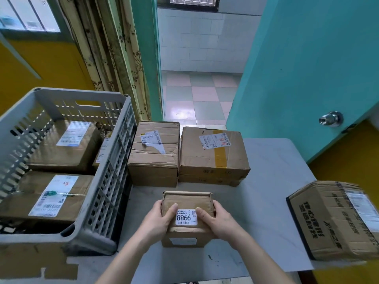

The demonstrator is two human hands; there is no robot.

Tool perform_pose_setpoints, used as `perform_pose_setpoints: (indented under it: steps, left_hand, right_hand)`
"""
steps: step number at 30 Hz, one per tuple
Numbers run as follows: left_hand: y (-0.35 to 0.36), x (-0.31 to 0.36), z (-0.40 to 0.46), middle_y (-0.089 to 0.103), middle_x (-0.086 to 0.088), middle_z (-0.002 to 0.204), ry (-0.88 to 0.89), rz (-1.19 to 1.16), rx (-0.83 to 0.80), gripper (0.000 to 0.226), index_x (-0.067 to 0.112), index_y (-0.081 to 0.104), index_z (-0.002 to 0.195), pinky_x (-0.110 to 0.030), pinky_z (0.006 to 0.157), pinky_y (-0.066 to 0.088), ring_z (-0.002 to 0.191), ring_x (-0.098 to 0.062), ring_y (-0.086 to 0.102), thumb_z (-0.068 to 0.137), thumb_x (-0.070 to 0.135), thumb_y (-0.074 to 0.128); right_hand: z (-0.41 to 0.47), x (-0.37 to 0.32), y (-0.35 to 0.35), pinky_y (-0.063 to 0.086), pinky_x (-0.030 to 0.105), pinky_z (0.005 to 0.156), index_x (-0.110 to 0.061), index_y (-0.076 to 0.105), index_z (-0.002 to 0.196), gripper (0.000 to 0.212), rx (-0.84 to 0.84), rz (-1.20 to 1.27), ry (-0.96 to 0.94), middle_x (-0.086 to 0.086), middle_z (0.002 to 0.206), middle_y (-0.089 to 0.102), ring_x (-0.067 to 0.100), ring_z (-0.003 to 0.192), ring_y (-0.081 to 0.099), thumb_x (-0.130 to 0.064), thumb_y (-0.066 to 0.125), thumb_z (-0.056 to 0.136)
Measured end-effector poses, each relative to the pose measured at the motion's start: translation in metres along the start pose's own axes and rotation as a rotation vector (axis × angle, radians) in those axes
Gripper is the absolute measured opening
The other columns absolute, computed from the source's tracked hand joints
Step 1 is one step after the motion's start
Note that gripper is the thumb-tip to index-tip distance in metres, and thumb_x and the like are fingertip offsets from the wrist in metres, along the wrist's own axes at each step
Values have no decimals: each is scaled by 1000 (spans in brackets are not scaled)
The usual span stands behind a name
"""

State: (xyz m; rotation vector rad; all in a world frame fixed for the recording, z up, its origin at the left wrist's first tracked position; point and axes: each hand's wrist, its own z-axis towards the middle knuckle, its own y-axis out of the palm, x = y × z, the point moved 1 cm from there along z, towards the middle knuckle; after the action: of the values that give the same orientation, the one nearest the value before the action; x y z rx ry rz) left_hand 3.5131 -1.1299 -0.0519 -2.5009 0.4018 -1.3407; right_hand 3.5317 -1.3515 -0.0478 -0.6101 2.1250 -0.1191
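A small cardboard box (186, 198) is held between both hands to the right of the grey crate (114, 160), just off the crate's near right corner. The left hand (160, 219) is curled round the box's left edge and the right hand (218, 220) round its right edge, with both thumbs laid on the top face. A white label (186, 217) printed "8866" is seen between the thumbs. Whether the box rests on the tabletop (270, 171) or is lifted just above it cannot be told.

Two larger cartons are set right of the crate's far half: a dented carton (153, 158) touching the crate wall, and a carton with yellow tape (213, 156) just beyond it, farther from the crate. A printed carton (328, 222) is tilted well to the right of the crate, at the tabletop's edge. Inside the crate, labelled parcels (61, 148) are packed side by side.
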Motion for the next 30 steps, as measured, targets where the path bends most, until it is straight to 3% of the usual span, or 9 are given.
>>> perform_pose_setpoints:
  steps: [5,8,10,14,18,22,25,27,30]
  left_hand:
    - [3,-9,5,70,5,122,31,78,-17,41,26,58,126,-35,101,52,108,-9,66,97,56,56]
    - [0,-5,8,71,6,115,-48,14,-16,47,27,58,119,-36,83,58,101,-10,67,94,66,55]
    - [-4,3,11,68,3,113,-111,60,-2,59,22,58,117,-31,74,53,100,-13,65,94,73,45]
    - [-3,4,23,70,-4,122,-103,215,23,70,16,66,121,-35,98,50,110,-22,64,96,73,34]
    - [-2,3,25,67,-6,129,-145,158,4,76,16,60,133,-37,102,51,115,-23,63,95,76,33]
    - [-7,15,23,65,-7,124,-182,92,1,78,18,58,127,-39,82,60,108,-24,63,93,80,27]
    - [-9,18,27,63,-6,122,-206,129,19,85,14,59,128,-34,68,55,107,-25,61,91,83,24]
    - [-6,14,28,65,-7,122,-203,173,30,86,13,61,126,-36,81,54,110,-25,61,92,82,22]
    - [-1,11,27,65,-13,129,-195,195,69,81,12,61,123,-39,101,47,117,-29,59,95,78,23]
  right_hand:
    - [-1,1,1,64,31,71,-36,49,139,69,5,28,37,-14,118,67,8,101,69,-66,73,82]
    - [1,-7,-2,64,33,70,-34,51,134,62,-5,9,67,-12,119,67,8,101,68,-71,64,86]
    - [6,-13,-4,59,30,69,-30,50,136,72,29,-62,88,-8,126,63,10,106,64,-81,54,85]
    - [18,-12,-4,63,34,74,-25,47,143,90,68,-126,138,-1,134,61,18,111,63,-87,54,78]
    - [16,-15,-5,65,37,67,-23,49,139,89,55,-92,172,-1,128,63,17,103,66,-88,53,77]
    - [16,-30,-7,51,28,60,-19,50,136,89,51,-193,182,1,133,58,17,110,58,-90,36,84]
    - [23,-30,-6,56,36,79,-19,56,122,86,90,-247,179,0,119,62,18,106,60,-92,31,82]
    - [25,-24,-3,54,39,92,-20,57,119,88,103,-253,198,0,117,64,19,106,61,-94,31,80]
    - [26,-18,-3,53,39,94,-21,57,119,90,108,-234,200,-2,117,65,18,105,62,-97,33,76]
